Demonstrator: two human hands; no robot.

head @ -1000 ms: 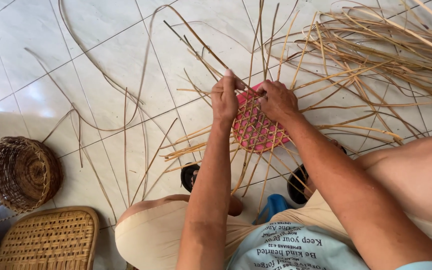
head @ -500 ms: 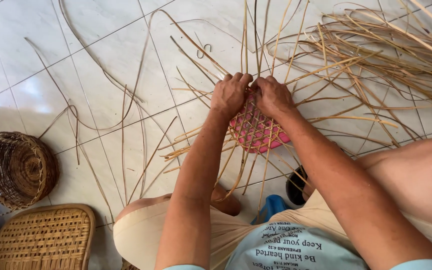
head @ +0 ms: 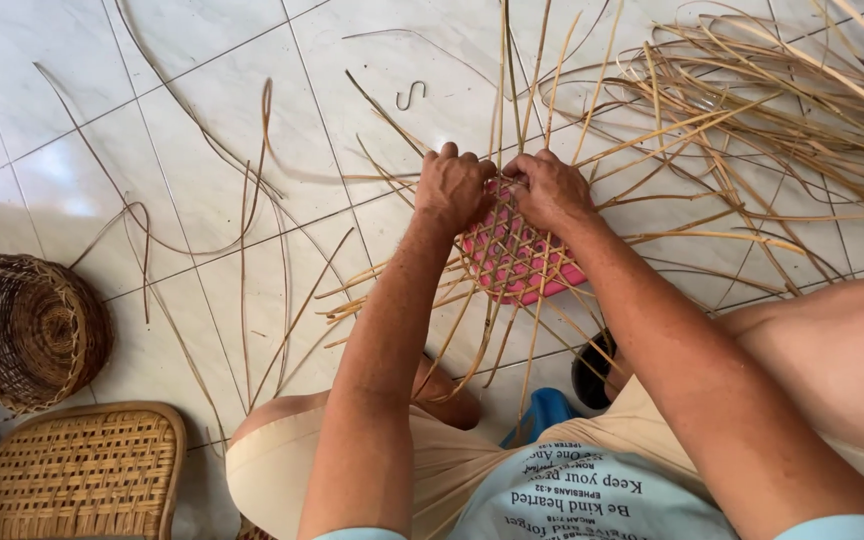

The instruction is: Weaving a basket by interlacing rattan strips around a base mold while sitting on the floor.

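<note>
Nearest the camera, at the bottom of the view, is the person's pale printed shirt (head: 562, 500), with bent bare knees to either side of it. Just beyond the shirt, between the knees, a blue object (head: 542, 412) and a dark round object (head: 592, 370) sit on the floor, both partly hidden. To the lower left, well apart from the pink mould, stands a woven cane stool seat (head: 77, 470), and just above that a dark round wicker basket (head: 30, 330) lies on its side.

Both forearms reach forward to the pink round mould (head: 522, 265), which rests on the white tiled floor (head: 202, 80) in front of the knees. An open lattice of pale cane strips (head: 497, 250) is laid across the mould, the loose ends fanning out past its rim on every side. The left hand (head: 454, 190) sits at the mould's far left edge, fingers curled tight and pinching strips. The right hand (head: 550, 190) is at the far edge just beside it, knuckles almost touching the left, fingers likewise bent closed on strips.

Left of the mould, long single canes (head: 252, 200) curve loosely over the tiles. Just beyond the hands lies a small S-shaped metal hook (head: 410, 95). Far right of the mould spreads a thick heap of loose cane (head: 772, 110).
</note>
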